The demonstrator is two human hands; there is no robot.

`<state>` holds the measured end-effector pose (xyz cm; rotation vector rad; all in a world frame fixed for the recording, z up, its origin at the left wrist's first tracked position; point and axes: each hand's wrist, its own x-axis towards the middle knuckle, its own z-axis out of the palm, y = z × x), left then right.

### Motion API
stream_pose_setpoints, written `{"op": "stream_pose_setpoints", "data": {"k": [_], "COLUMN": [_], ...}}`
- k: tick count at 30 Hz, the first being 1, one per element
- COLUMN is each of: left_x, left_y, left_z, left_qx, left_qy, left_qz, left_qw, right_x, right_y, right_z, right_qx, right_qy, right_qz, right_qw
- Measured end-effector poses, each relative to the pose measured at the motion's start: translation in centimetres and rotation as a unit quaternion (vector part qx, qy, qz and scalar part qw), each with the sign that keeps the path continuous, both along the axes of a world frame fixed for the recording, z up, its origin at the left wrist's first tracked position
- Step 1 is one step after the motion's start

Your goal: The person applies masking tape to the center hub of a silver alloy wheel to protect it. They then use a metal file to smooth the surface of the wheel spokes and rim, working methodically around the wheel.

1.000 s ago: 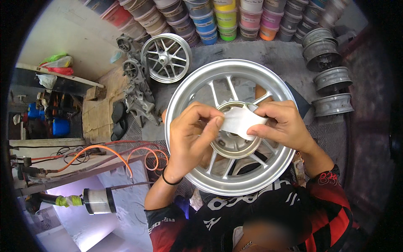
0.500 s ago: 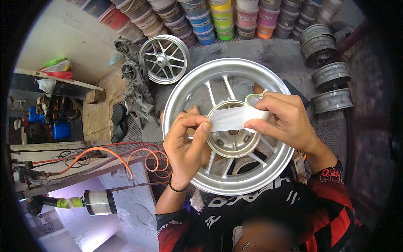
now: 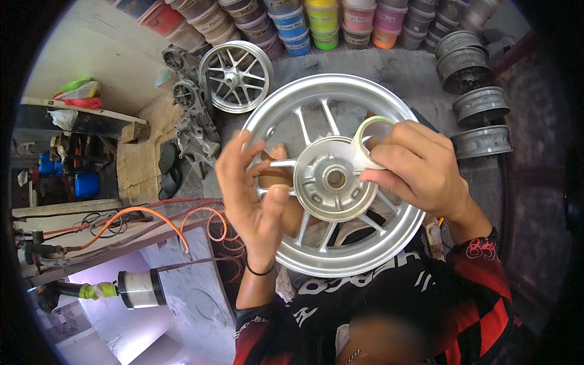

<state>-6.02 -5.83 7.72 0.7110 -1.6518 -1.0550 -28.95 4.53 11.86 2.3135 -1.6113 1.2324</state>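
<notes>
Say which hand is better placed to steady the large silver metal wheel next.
Probably the left hand: it looks empty, open over the left edge of the wheel; the right hand grips a white ring-shaped tape roll.

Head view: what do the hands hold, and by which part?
The right hand holds the tape roll by its lower right side; the left hand holds nothing.

I see violet-white glare washing out the pale panel (image 3: 115, 322) beyond the left edge of the floor (image 3: 398, 68); the wheel (image 3: 335, 177) glints, the right-hand wall (image 3: 538, 140) sinks into shadow, and straight lines bow toward blackness.
</notes>
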Motion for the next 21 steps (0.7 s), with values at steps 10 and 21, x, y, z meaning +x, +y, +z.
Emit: {"op": "stream_pose_setpoints", "data": {"k": [10, 21], "left_x": [-1.8, -2.6], "left_y": [0.6, 2.5], "left_z": [2.8, -0.4], "left_qx": [-0.269, -0.250], "left_qy": [-0.164, -0.160], "left_qz": [-0.090, -0.074], "left_qw": [0.945, 0.952], "right_x": [0.9, 2.6], "right_y": [0.4, 1.6], "right_z": [0.7, -4.1], "right_qx": [-0.028, -0.048], "right_qy": [0.126, 0.029], "right_qz": [0.040, -0.006], "right_qw": [0.991, 0.998]}}
